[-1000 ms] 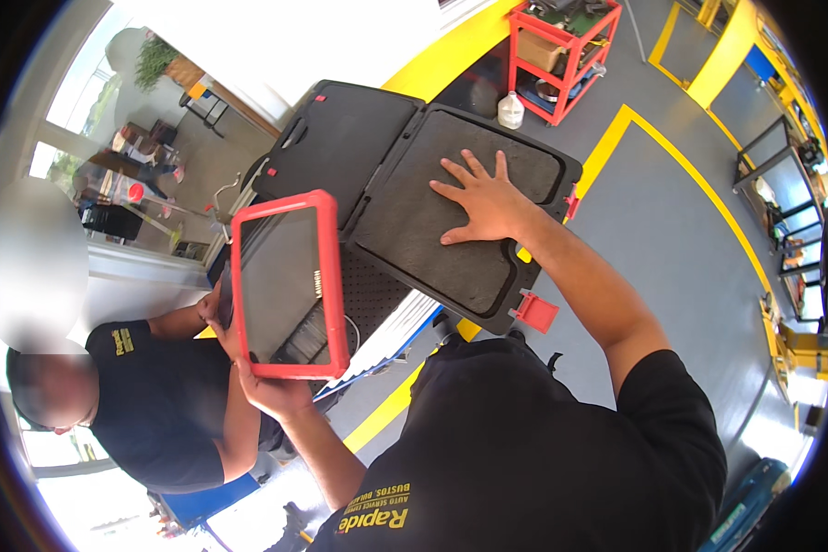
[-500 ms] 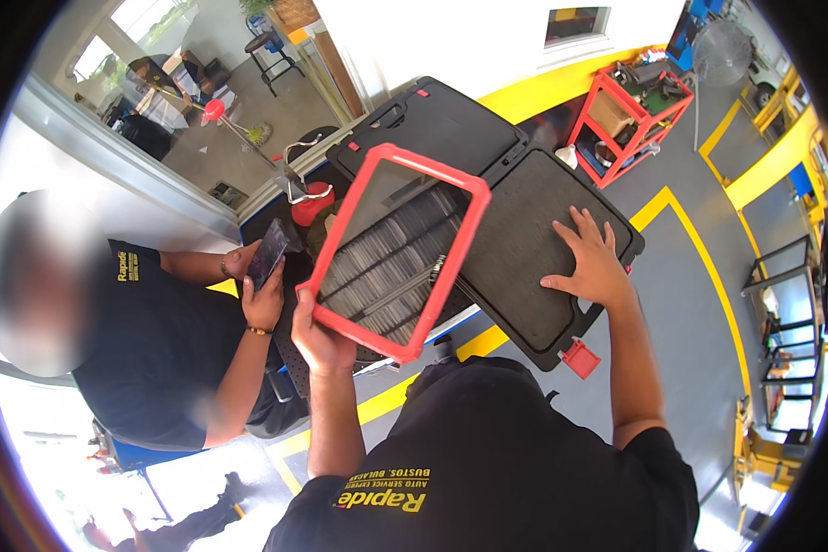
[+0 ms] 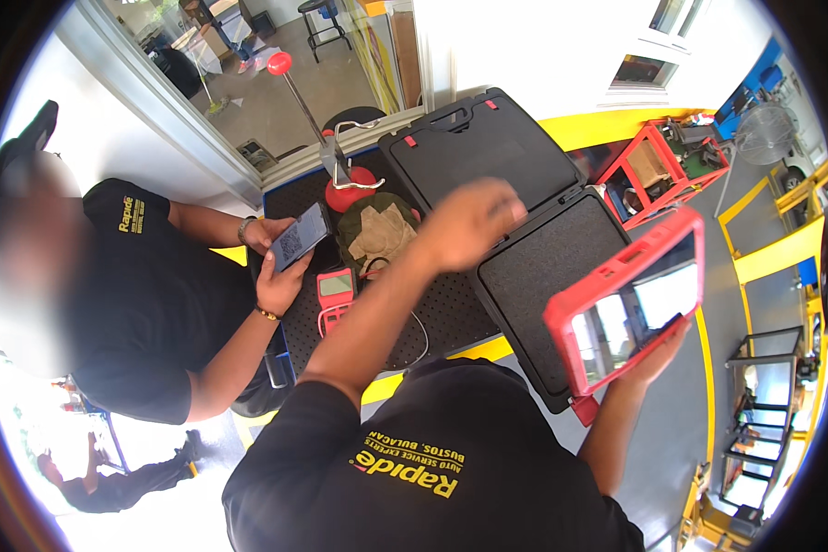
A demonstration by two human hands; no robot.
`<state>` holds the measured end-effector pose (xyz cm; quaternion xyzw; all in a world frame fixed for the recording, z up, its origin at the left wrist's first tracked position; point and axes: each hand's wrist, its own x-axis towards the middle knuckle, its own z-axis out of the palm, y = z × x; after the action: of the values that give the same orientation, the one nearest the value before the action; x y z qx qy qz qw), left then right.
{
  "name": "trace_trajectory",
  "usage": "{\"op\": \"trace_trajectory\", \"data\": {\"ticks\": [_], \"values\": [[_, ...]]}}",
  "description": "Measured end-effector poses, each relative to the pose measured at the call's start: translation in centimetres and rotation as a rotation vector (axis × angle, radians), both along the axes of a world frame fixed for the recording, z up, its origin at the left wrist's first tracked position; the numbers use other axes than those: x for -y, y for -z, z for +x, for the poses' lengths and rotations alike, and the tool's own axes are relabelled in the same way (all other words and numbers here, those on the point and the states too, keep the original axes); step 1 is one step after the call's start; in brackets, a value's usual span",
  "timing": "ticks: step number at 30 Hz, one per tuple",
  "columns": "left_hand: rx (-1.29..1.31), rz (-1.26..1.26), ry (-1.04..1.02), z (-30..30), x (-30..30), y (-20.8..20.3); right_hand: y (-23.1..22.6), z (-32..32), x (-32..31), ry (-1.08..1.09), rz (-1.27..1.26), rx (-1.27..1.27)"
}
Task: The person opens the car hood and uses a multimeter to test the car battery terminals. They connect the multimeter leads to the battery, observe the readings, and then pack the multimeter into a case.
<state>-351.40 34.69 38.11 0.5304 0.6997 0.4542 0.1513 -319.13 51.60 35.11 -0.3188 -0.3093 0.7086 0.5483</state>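
My right hand [image 3: 653, 357] grips the lower right edge of a tablet in a red protective frame [image 3: 561, 336], tilted above the right part of an open black case. Reflections cover its screen. My left hand [image 3: 474, 221] hangs over the case near its hinge, with the fingers curled and smeared by motion. Whether it holds anything I cannot make out. The case's lid [image 3: 478, 152] lies folded back, and dark foam [image 3: 543, 267] lines the other half. Beside my left forearm, a red handheld device with a small screen [image 3: 335, 283] rests on the perforated black bench top [image 3: 451, 317].
At my left a co-worker holds a phone [image 3: 301, 232]. A beige cloth [image 3: 384, 239] and a red-based tool with a metal rod [image 3: 350, 191] stand on the bench. A red tool cart [image 3: 658, 179] is at the far right, and a glass window borders the bench.
The tablet has passed from my left hand to my right and moved rightward. My left hand has swung over the case. The co-worker's phone has tilted, and the view has shifted.
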Motion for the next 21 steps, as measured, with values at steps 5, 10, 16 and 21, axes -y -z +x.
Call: {"op": "trace_trajectory", "data": {"ticks": [5, 10, 16, 21], "values": [[-0.598, -0.692, -0.782, -11.0, -4.7, 6.7, 2.0, 4.9, -2.6, 0.199, -0.003, 0.003], [-0.48, -0.703, -0.688, -13.1, -4.7, 6.9, 6.1, 11.0, -4.5, 0.212, -0.027, -0.01], [-0.596, -0.627, -0.554, -11.0, -10.1, 3.4, 10.2, 12.3, -5.1, 0.159, -0.038, -0.065], [-0.585, -0.549, -0.465, -15.9, -18.8, 6.8, 10.4, 9.3, -4.1, 0.129, -0.084, -0.04]]}}
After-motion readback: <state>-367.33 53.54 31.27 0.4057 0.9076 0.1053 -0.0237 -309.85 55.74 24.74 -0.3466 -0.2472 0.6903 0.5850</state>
